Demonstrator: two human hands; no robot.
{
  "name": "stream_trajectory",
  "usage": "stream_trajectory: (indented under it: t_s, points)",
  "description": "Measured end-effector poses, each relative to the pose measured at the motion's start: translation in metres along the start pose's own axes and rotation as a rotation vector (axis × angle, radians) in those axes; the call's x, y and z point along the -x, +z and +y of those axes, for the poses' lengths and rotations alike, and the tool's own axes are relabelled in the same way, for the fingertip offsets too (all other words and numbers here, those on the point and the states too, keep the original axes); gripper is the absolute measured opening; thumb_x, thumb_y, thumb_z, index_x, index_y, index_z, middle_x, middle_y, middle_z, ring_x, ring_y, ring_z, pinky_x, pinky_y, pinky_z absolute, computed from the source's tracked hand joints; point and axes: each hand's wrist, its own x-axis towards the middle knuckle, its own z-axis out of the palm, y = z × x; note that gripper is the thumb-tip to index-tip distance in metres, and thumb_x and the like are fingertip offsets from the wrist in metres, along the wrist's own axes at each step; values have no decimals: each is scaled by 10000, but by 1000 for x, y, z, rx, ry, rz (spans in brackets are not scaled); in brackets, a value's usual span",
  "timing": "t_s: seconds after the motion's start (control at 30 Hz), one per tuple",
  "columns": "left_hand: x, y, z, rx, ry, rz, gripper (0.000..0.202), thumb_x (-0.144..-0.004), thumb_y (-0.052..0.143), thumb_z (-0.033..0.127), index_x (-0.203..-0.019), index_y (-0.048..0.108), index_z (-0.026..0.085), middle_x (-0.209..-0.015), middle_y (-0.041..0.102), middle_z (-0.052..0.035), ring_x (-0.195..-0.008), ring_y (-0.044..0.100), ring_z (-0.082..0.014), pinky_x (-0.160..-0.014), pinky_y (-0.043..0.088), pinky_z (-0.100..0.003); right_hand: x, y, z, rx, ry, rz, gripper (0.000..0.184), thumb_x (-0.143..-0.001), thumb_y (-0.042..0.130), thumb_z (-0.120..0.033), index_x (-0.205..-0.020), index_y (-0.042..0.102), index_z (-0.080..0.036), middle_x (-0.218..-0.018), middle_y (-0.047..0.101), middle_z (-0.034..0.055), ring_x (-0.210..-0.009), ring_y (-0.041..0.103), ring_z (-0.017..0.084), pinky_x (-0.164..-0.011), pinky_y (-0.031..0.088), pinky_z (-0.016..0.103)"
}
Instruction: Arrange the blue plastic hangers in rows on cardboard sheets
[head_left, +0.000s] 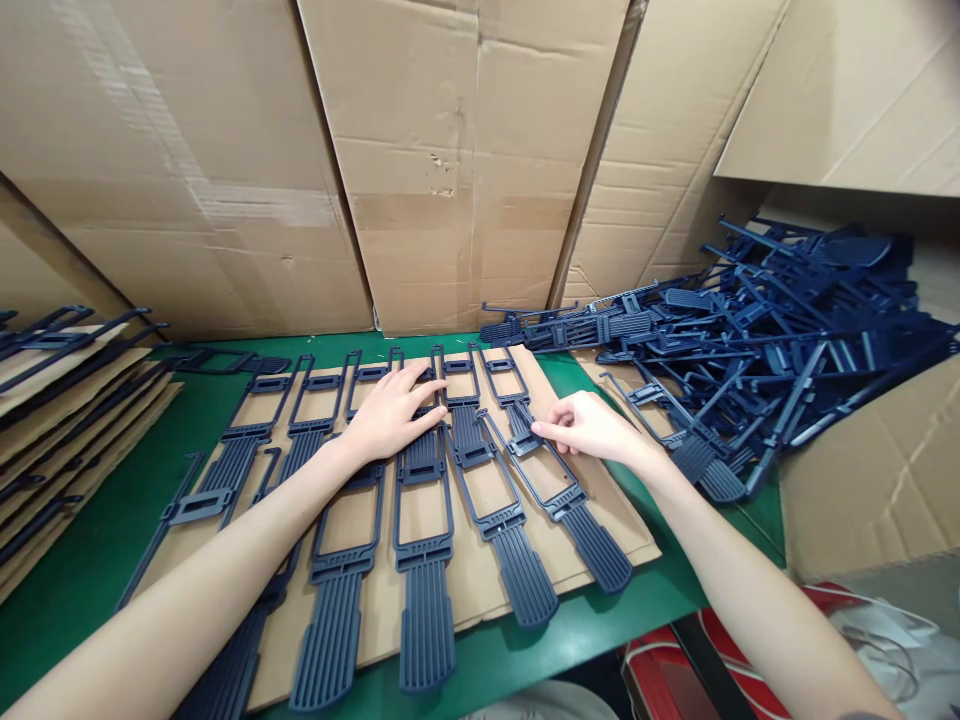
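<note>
Several dark blue plastic handle parts [424, 520] lie side by side on a brown cardboard sheet [472, 580] on the green table. My left hand [390, 412] rests flat on the parts near the sheet's middle, fingers stretched out. My right hand [589, 425] is at the rightmost part [559, 490], its thumb and fingers pinched on the part's frame edge.
A big tangled heap of the same blue parts [757, 330] fills the right side, beside a cardboard box [870, 480]. Stacked cardboard sheets with parts [67, 400] sit at the left. Cardboard panels [450, 160] wall the back. The green table's front edge [600, 625] is near.
</note>
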Motion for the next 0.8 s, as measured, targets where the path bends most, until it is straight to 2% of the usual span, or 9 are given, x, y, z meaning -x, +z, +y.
stream_trajectory:
  t_s: [0.33, 0.5, 0.8]
  points:
    - [0, 2, -1, 2, -1, 1, 469, -934, 347, 515, -1297, 519, 273, -1479, 369, -72, -1382, 296, -273, -1125, 240, -500, 3, -7, 2, 39, 29, -5, 345, -800, 581, -440, -589, 609, -169, -532, 646, 44, -459, 586, 147, -427, 426, 223]
    - [0, 0, 0, -6, -1, -8, 485, -937, 330, 510, -1292, 527, 245, -1472, 375, -97, -1376, 309, -278, -1123, 248, -496, 5, -10, 2, 65, 27, -9, 345, -803, 577, -423, -568, 595, -171, -516, 639, 37, -406, 552, 128, -402, 399, 218]
    - [-1, 0, -1, -7, 2, -10, 483, -941, 335, 510, -1307, 515, 251, -1476, 365, -97, -1385, 291, -273, -1128, 236, -494, 8, -13, 4, 75, 43, -71, 313, -801, 567, -348, -543, 575, -171, -508, 635, 34, -438, 591, 146, -418, 442, 216]
